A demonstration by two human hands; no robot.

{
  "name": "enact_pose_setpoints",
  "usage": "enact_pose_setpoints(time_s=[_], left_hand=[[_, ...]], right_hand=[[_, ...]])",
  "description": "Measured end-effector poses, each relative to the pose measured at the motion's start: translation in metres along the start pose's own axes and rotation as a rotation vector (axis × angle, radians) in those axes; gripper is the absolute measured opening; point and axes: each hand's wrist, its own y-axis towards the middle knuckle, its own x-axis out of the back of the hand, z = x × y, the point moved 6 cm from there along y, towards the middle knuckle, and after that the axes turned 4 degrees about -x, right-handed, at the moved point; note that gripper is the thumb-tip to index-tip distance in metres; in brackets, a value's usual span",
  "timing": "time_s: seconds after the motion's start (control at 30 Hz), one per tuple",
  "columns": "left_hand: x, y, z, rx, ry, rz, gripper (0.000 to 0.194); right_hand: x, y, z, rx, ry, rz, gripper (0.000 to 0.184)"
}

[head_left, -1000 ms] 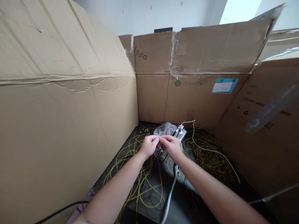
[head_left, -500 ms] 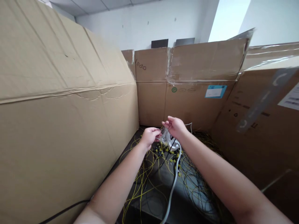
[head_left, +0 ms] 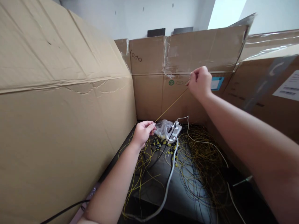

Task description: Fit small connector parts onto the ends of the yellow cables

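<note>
Three cardboard walls close in a dark work surface, with a pale room wall rising behind them. On the back panel, handwriting seems to read "1000"; lower down sit a green round mark and a blue-edged label, partly covered by the right hand. A white label on the right panel carries print too small to read. A clear plastic bag, its contents unclear, lies against a white power strip holding plugs. Yellow strands heap at right. One thin yellow strand stretches taut above the bag, pinched by the left hand below and gripped in the right hand's curled fingers above.
</note>
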Motion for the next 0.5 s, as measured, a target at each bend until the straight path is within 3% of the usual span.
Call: enact_pose_setpoints(time_s=[0.1, 0.2, 0.5], left_hand=[[0.005, -0.002, -0.003, -0.074, 0.056, -0.002, 0.020], [0.011, -0.005, -0.003, -0.105, 0.096, -0.011, 0.019], [0.023, -0.032, 0.005, -0.030, 0.041, 0.018, 0.018]], right_hand=[[0.010, 0.016, 0.001, 0.116, -0.301, 0.059, 0.011], [0.018, 0.028, -0.005, 0.103, -0.487, 0.141, 0.021], [0.044, 0.040, -0.041, 0.041, -0.690, 0.179, 0.036]])
